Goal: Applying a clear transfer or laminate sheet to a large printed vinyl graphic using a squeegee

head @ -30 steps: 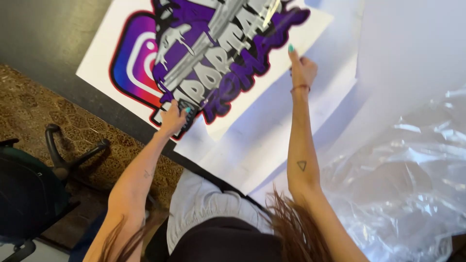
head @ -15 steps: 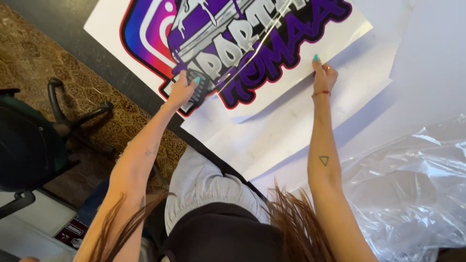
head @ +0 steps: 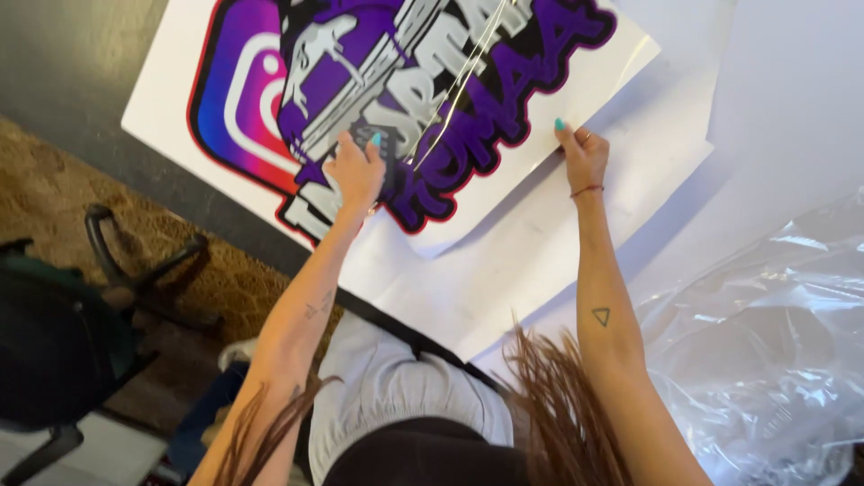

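Your big printed sticker sheet (head: 423, 117), purple and pink on white, lies flat on the white table (head: 774, 108). Beside it, toward the table's right, sits crumpled clear plastic film (head: 765, 342). At the sheet's lower edge your right hand (head: 585, 160) presses down flat, fingers spread, likely pinning it. On the print itself your left hand (head: 355, 171) closes around a small dark squeegee (head: 376, 144), apparently to smooth the surface.

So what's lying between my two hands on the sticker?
In the head view, purple lettering on the sticker lies between left hand and right hand.
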